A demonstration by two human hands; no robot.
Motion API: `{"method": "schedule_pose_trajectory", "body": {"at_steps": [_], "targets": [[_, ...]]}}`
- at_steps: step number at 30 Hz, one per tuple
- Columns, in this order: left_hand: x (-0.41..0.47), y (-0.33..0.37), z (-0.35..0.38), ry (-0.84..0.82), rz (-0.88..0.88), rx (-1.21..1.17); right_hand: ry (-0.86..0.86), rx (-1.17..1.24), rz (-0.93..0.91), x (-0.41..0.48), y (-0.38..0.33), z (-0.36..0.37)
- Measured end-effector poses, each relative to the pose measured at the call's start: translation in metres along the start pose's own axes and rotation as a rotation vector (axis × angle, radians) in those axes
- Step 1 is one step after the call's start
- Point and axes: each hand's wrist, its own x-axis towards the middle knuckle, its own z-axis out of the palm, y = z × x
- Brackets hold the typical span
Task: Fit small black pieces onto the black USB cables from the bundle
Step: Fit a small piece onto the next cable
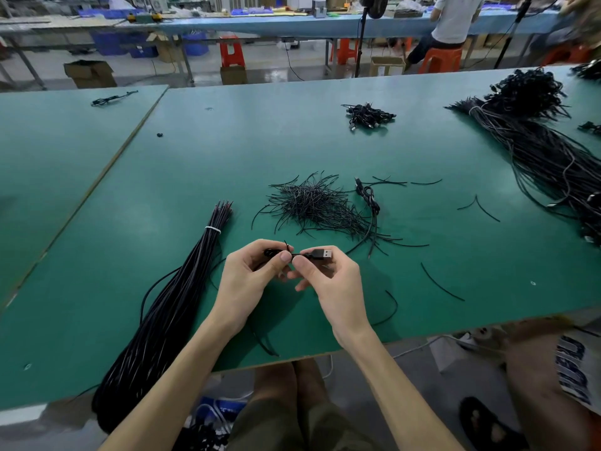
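Note:
My right hand (328,281) pinches a black USB cable just behind its silver plug (322,254), which points right. My left hand (252,278) grips the coiled cable and a small black piece (286,247) at the same spot, thumb touching the right thumb. Both hands hover over the green table (195,164) near its front edge. A long tied bundle of black cables (182,297) lies to the left and runs off the table edge. A pile of short black ties (313,205) lies just beyond my hands.
A finished coiled cable (369,196) lies right of the pile. A heap of coiled cables (369,115) sits farther back, and a big mass of cables (536,138) fills the right side. Loose ties scatter around. Another person's leg (536,379) is at the lower right.

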Motion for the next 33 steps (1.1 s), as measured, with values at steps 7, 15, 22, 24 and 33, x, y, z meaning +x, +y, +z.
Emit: {"method": "schedule_pose_trajectory", "body": {"at_steps": [7,15,22,24,33], "targets": [[-0.003,0.004,0.002,-0.023,0.053,0.076,0.030,0.018,0.045,0.001,0.004,-0.002],[-0.007,0.008,0.009,-0.011,0.222,0.335,0.032,0.059,0.080,0.001,0.002,-0.003],[-0.007,0.010,0.007,0.006,0.278,0.364,0.003,0.064,0.098,-0.001,0.002,-0.004],[-0.006,0.009,0.007,-0.002,0.273,0.339,0.012,0.063,0.086,-0.001,0.003,-0.004],[-0.001,0.006,0.006,-0.071,0.079,0.117,-0.012,-0.018,0.003,0.001,0.009,-0.003]]}}
